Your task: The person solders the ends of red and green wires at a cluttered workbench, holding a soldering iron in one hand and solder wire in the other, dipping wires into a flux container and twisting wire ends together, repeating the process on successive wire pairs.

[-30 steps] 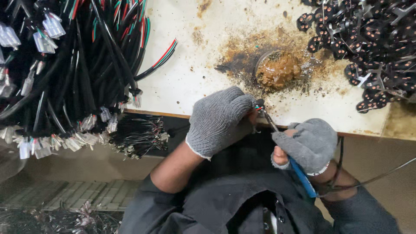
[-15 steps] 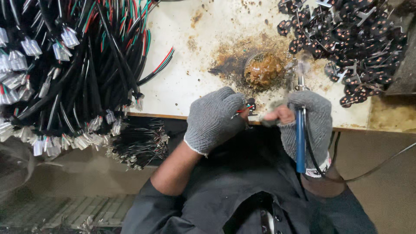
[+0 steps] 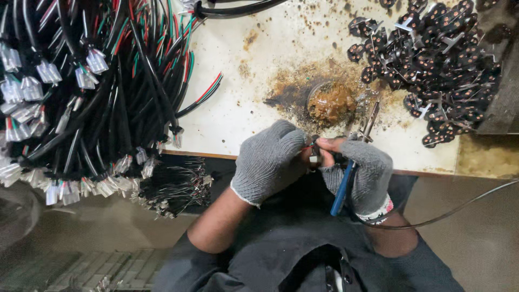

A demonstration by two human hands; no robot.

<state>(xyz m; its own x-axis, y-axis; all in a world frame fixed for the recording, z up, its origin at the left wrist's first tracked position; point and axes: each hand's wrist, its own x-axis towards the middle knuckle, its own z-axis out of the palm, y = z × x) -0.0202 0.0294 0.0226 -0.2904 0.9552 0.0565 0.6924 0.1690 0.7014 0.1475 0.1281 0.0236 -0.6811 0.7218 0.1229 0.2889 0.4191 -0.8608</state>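
Observation:
Both hands wear grey knit gloves and meet at the near edge of a stained white table (image 3: 259, 97). My left hand (image 3: 268, 159) pinches a small dark part (image 3: 314, 153) between its fingertips. My right hand (image 3: 363, 173) grips a blue-handled soldering iron (image 3: 343, 186), its metal tip (image 3: 370, 116) pointing up toward a small pot of brown flux (image 3: 331, 103). The iron's grey cord (image 3: 459, 208) trails off to the right. The bare fingertips of my right hand also touch the small part.
A big bundle of black cables with red, green and white wires and white connectors (image 3: 81, 92) fills the left. A heap of small black parts (image 3: 438, 59) lies at the back right. Loose stripped wire ends (image 3: 173, 189) hang below the table edge.
My right hand has turned the soldering iron from pointing down to tip-up near the flux pot. Both hands have come closer together on the small part.

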